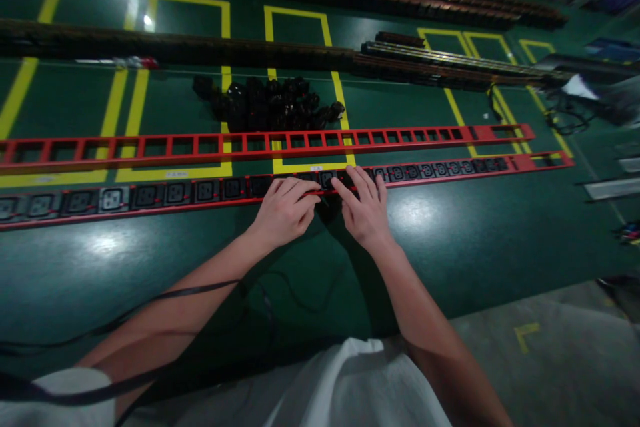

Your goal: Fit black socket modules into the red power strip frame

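- Looking down from the head view: working over the front red strip, lying lengthwise on the green table, just nearer the body than the back red strip.
- Curling the left hand at the front red strip, with thumb near forefinger; honestly not being able to tell about any pinch, too dark there.
- Spreading the right hand, resting fingertips on the front red strip.
- Probably risking a crooked socket between those hands by pushing unevenly.
- Maybe risking a sideways slide too, from leaning hard on a slick-looking tabletop.
- Possibly snagging the black cord across the left forearm by swinging back carelessly.
- Also maybe shoving the back red strip into the heap of black parts by overreaching.
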`<state>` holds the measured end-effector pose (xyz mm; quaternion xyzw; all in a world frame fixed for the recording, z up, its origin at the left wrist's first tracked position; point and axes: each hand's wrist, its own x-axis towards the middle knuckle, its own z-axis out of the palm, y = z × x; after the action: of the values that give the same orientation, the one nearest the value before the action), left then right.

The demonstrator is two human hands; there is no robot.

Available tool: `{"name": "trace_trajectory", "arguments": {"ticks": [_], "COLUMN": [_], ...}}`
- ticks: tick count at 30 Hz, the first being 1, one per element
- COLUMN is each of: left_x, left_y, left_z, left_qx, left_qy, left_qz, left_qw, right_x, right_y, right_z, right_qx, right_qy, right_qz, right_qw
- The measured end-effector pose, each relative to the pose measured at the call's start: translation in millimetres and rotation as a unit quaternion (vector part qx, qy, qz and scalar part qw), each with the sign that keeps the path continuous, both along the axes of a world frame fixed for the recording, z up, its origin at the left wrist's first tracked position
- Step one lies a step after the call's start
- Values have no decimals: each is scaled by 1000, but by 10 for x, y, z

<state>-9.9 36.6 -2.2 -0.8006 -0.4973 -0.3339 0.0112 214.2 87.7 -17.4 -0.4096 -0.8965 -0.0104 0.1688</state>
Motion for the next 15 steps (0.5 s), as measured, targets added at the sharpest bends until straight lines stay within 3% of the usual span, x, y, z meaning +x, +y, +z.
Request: {"name": "trace_trajectory", "arguments": {"ticks": [15], "left_x": [-2], "left_y": [3], "left_z": [-17], "left_qx": [1], "left_qy": [2], "left_qz": [2], "left_qw": [1000], "right_x": [2], "right_y": [8], "right_z": [-10], "right_qx": [16], "right_qy": [9], "right_qz": [2], "right_qw": [1000]}}
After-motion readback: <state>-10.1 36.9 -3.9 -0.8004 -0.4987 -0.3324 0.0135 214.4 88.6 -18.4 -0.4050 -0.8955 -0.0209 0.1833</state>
